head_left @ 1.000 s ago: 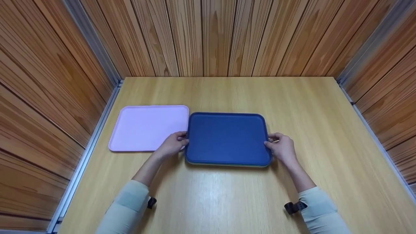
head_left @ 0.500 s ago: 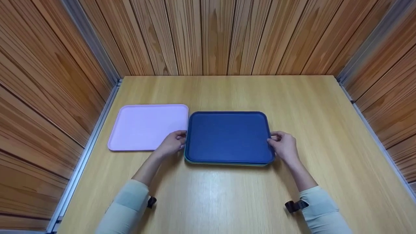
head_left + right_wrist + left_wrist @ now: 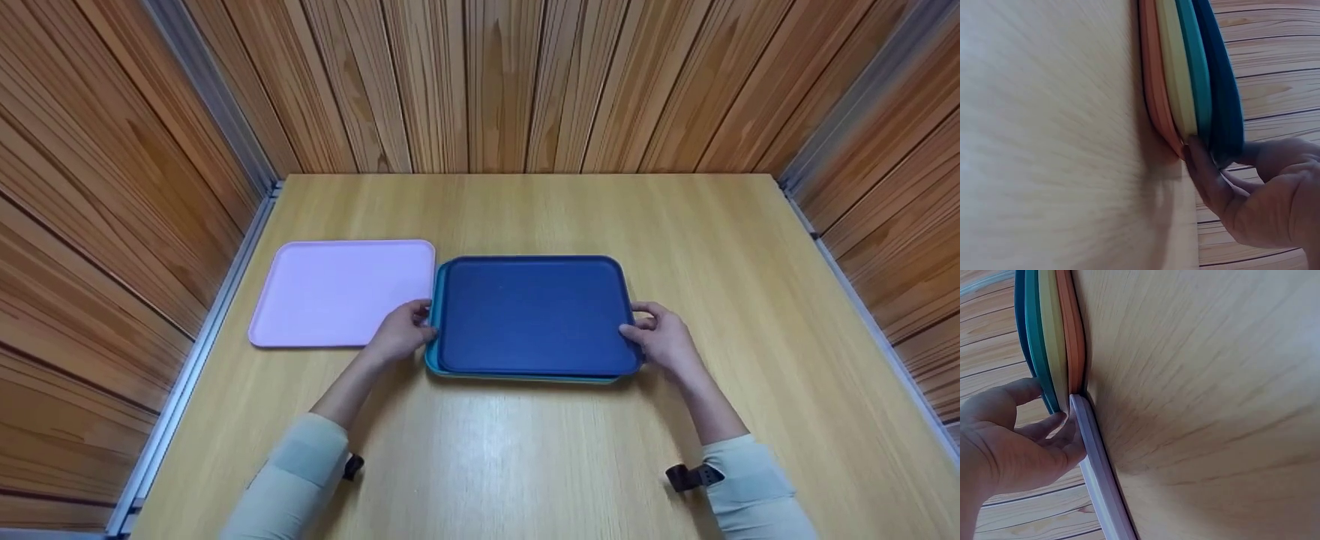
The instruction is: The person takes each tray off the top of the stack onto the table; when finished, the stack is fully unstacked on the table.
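Observation:
A navy blue tray point(image 3: 536, 315) lies on top of a stack, shifted right so a strip of the teal tray point(image 3: 434, 358) shows at its left. Below these, the left wrist view shows a yellow tray point(image 3: 1053, 332) and an orange tray point(image 3: 1072, 337) at the bottom. My right hand point(image 3: 666, 339) pinches the navy tray's right edge, thumb on top; one finger reaches down by the yellow tray's rim in the right wrist view. At the other end, my left hand point(image 3: 401, 331) holds the teal tray's edge, thumb at its rim and fingers lower along the stack.
A lilac tray point(image 3: 341, 292) lies flat on the wooden table point(image 3: 487, 450), right beside the stack's left edge. My left fingers overlap its near right corner. Wood-plank walls point(image 3: 502, 90) enclose the table at the back and both sides.
The navy tray has slid right over the stack together with my right hand, uncovering the teal tray's left margin. My left hand has stayed almost in place.

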`<action>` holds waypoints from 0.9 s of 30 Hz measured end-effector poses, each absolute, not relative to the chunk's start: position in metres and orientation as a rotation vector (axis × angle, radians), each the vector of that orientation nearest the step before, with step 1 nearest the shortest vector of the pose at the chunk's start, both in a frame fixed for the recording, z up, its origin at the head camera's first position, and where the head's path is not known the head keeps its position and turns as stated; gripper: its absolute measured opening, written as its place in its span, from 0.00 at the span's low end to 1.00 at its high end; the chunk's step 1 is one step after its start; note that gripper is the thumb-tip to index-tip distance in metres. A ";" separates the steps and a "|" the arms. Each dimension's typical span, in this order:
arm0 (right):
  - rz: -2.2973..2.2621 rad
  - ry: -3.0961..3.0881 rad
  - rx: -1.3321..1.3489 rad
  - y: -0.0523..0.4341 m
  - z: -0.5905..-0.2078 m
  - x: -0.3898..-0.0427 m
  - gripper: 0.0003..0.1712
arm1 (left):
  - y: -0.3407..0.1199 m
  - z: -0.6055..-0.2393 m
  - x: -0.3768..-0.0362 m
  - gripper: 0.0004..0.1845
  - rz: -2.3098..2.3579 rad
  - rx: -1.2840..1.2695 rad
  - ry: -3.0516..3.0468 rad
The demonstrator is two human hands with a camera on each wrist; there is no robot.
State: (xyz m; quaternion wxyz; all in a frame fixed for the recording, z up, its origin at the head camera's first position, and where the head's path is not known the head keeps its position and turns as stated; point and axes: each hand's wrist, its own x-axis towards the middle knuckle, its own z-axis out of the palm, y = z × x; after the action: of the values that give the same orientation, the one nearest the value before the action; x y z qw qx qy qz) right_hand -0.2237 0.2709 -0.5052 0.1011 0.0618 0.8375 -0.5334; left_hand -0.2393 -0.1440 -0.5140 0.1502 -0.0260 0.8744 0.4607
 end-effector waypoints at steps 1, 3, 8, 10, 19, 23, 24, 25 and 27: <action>-1.568 2.446 0.168 0.272 -0.504 -0.223 0.31 | -0.143 -0.514 -0.239 0.31 1.298 -0.075 2.529; -1.563 2.383 0.130 0.274 -0.502 -0.221 0.36 | -0.143 -0.515 -0.240 0.32 1.254 -0.069 2.559; -1.608 2.234 0.067 0.281 -0.497 -0.217 0.43 | -0.140 -0.517 -0.242 0.33 1.197 -0.058 2.596; -1.630 2.196 0.057 0.283 -0.496 -0.217 0.44 | -0.140 -0.517 -0.242 0.33 1.198 -0.070 2.596; -1.765 2.125 0.113 0.287 -0.498 -0.217 0.40 | -0.138 -0.517 -0.241 0.33 1.196 -0.093 2.602; -1.833 2.127 0.126 0.290 -0.500 -0.219 0.36 | -0.137 -0.517 -0.241 0.33 1.184 -0.103 2.602; -1.847 2.129 0.124 0.290 -0.500 -0.220 0.36 | -0.137 -0.517 -0.241 0.33 1.180 -0.111 2.600; -1.856 2.133 0.122 0.291 -0.501 -0.220 0.35 | -0.137 -0.517 -0.241 0.33 1.176 -0.121 2.598; -1.892 2.114 0.121 0.292 -0.502 -0.221 0.35 | -0.137 -0.517 -0.241 0.33 1.167 -0.127 2.593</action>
State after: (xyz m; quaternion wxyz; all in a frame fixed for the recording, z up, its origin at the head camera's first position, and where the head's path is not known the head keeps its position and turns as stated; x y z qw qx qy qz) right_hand -0.2210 0.2922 -0.5021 0.1506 0.0422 0.7360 -0.6586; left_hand -0.2410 -0.1371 -0.5168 0.1472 -0.0442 0.9010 0.4057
